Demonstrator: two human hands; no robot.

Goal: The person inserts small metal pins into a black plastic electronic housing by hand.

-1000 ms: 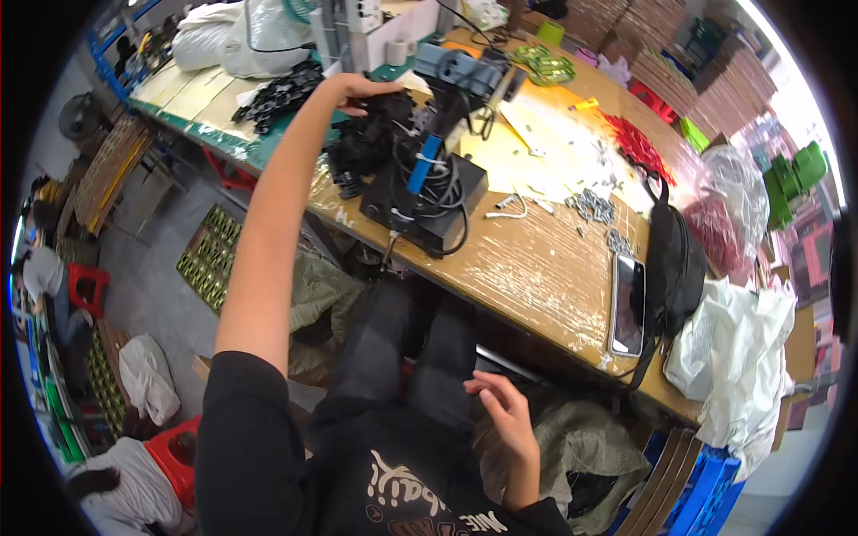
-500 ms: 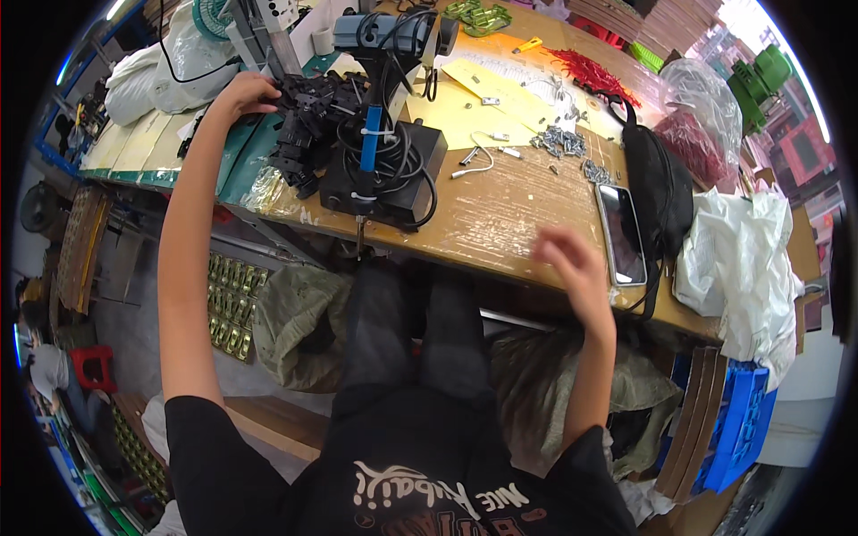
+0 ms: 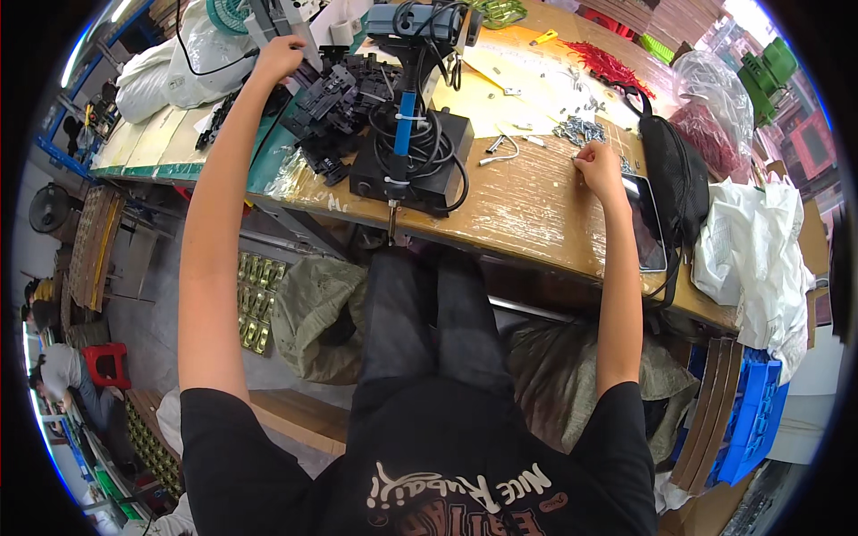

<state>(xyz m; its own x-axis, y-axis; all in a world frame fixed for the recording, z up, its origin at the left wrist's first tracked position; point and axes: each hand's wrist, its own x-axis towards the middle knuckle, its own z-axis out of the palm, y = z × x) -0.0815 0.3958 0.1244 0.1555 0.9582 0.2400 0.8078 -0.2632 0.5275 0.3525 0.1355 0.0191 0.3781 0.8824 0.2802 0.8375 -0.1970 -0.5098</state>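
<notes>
My left hand (image 3: 281, 59) is at the far left of the bench, by the base of a grey upright machine (image 3: 273, 20). Its fingers are curled; what they hold, if anything, is hidden. Just right of it lies a heap of black plastic parts (image 3: 344, 103). My right hand (image 3: 597, 168) is at the near edge of a pile of small metal parts (image 3: 579, 130), thumb and fingers pinched together. Anything between those fingertips is too small to name. A smartphone (image 3: 645, 223) lies beside my right wrist.
A soldering iron with a blue handle (image 3: 404, 125) hangs tip down before a black box (image 3: 456, 147) at the bench's front edge. White cable pieces (image 3: 502, 152), yellow paper (image 3: 487, 76), a yellow cutter (image 3: 543, 37) and red wires (image 3: 608, 67) lie around. A black bag (image 3: 670, 170) stands right.
My right hand has gone forward from the bench's front to the metal parts, and its fingers have closed. My left hand has moved from the black parts toward the grey machine. The view has shifted slightly.
</notes>
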